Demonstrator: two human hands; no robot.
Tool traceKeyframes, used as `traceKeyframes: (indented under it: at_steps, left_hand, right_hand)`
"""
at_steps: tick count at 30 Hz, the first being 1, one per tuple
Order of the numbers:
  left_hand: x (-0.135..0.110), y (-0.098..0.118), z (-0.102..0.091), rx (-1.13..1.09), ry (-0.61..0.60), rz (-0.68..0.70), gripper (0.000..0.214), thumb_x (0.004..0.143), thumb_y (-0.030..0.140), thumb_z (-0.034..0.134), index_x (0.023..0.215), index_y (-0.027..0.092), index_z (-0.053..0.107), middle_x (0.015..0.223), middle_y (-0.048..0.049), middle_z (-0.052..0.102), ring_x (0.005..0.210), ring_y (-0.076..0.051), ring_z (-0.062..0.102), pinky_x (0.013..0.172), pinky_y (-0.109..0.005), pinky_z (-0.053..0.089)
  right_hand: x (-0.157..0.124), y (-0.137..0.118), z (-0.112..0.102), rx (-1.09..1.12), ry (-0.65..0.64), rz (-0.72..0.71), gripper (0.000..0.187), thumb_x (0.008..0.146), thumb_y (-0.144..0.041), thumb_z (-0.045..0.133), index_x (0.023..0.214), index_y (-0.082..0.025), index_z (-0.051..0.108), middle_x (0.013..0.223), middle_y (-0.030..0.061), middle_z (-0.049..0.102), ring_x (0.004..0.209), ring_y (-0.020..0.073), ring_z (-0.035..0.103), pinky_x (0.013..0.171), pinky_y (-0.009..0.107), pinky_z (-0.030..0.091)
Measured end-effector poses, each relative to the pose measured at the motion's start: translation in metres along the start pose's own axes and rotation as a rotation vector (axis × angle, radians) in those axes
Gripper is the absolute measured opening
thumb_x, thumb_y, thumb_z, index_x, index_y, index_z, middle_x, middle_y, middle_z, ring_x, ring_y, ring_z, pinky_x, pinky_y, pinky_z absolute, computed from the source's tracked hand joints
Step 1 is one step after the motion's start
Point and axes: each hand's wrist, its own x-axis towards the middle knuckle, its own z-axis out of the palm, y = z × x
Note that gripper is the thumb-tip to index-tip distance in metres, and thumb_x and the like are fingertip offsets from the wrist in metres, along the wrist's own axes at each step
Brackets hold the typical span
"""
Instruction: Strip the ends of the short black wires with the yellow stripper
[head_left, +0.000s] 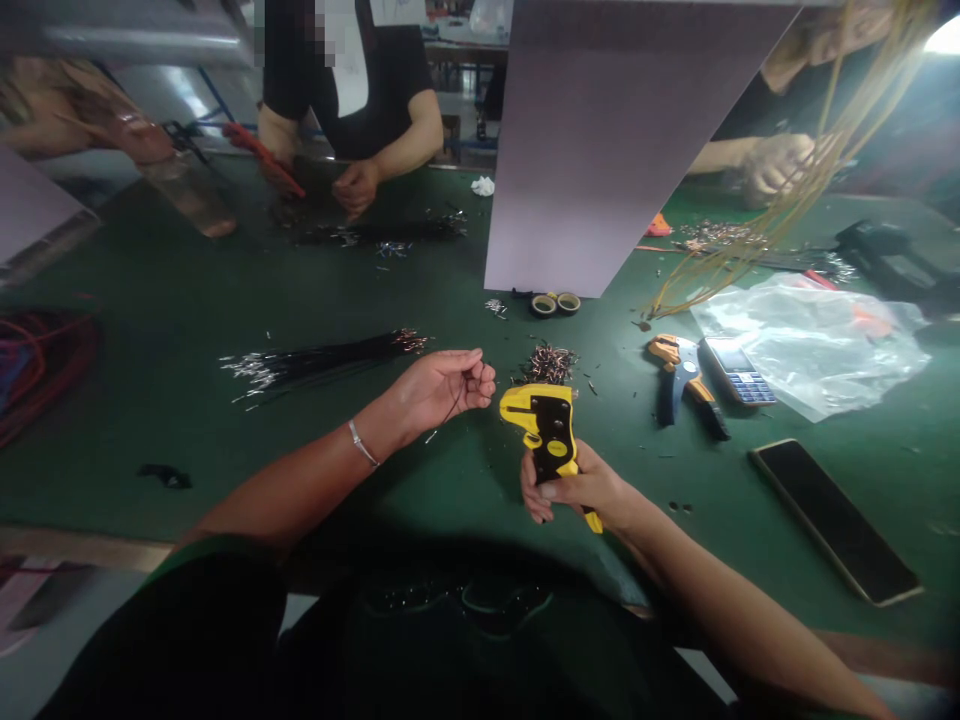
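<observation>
So the whole scene is a long green-topped workbench (150, 460) with a tall pale partition panel (622, 150) standing on it around 1 o'clock. Across the bench at 12 o'clock, a co-worker's hands (356, 187) rest near a spread of black wires, with red-handled pliers (264, 160) off to their side. Another co-worker's hand (776, 165) at 2 o'clock is up among a hanging bunch of yellow wires (795, 225).

Closer in, there's a crumpled clear plastic bag (810, 345) at 3 o'clock, and a smartphone (832, 520) lying face up at 4 o'clock. An orange-and-blue wire stripper (681, 380) sits right beside a keypad phone (739, 372). A coil of red and blue cable (37, 370) lies at 9 o'clock, and a neat bundle of black wires with bare ends (322, 360) lies at 10 o'clock.

Now the hands: the right hand (577, 488) has its fingers wrapped tight around the grip of a yellow wire stripper (551, 430), held upright just beside the left hand (442, 388). Those left fingers are curled in, pinching a thin black wire (453, 405) against the thumb. Just above sits a small pile of cut wire bits (551, 365).
</observation>
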Motion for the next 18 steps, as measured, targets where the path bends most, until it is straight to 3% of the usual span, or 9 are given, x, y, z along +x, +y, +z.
traceKeyframes:
  at_steps: [18]
  left_hand:
    - [0.002, 0.001, -0.003, 0.028, 0.009, 0.045, 0.023, 0.084, 0.021, 0.061, 0.064, 0.010, 0.060, 0.066, -0.0054, 0.060, 0.058, -0.012, 0.059, 0.052, -0.022, 0.044]
  right_hand:
    - [-0.001, 0.012, 0.011, -0.054, 0.141, 0.069, 0.016, 0.071, -0.019, 0.071, 0.075, -0.014, 0.056, 0.052, -0.0049, 0.051, 0.041, 0.0079, 0.045, 0.043, 0.024, 0.041]
